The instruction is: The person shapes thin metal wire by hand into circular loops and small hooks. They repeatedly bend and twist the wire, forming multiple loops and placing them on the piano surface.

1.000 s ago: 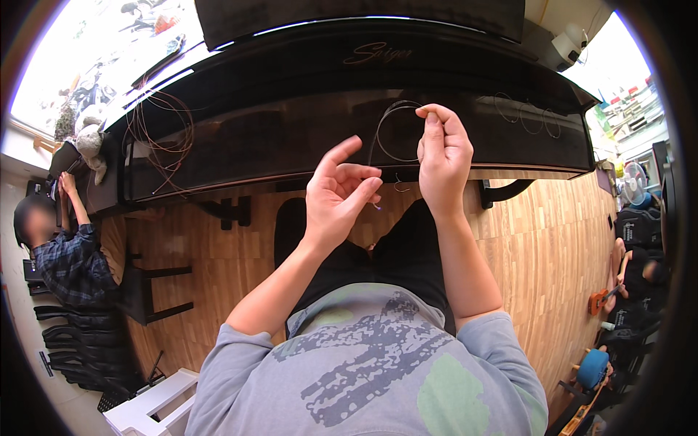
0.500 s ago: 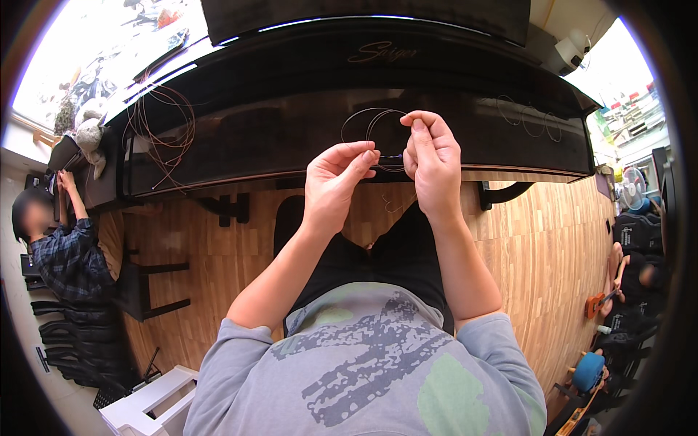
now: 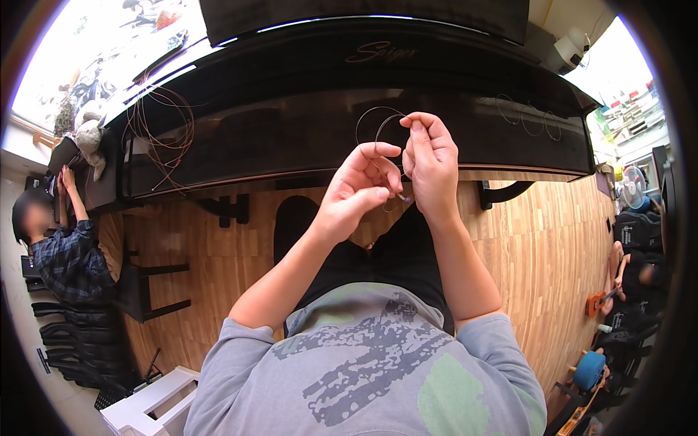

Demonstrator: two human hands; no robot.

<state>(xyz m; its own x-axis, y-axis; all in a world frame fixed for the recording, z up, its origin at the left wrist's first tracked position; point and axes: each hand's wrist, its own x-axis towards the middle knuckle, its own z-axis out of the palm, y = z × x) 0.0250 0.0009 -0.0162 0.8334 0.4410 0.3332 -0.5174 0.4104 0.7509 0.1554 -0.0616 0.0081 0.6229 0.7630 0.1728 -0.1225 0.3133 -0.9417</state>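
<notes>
A thin metal guitar string (image 3: 367, 112) is coiled in loops above the front edge of a black piano (image 3: 291, 138). My right hand (image 3: 432, 163) pinches the loops between thumb and index finger, its other fingers curled in. Close beside it on the left, my left hand (image 3: 352, 190) has its thumb and index finger apart. Part of the string passes by its fingers, and a small coloured string end shows just beyond the thumb tip. Whether the lower fingers touch the string is hard to tell.
Copper-coloured string coils (image 3: 163, 131) lie on the piano's left, and thin silvery coils (image 3: 534, 120) on its right. A person in a plaid shirt (image 3: 69, 254) sits at far left. At far right, another person (image 3: 640, 276) is near a small orange-brown stringed instrument (image 3: 596, 305).
My left hand has parted its pinch and turned, moving slightly right and nearer to me. The string loops shifted right, and the string's end dropped lower. My right hand keeps its pinch.
</notes>
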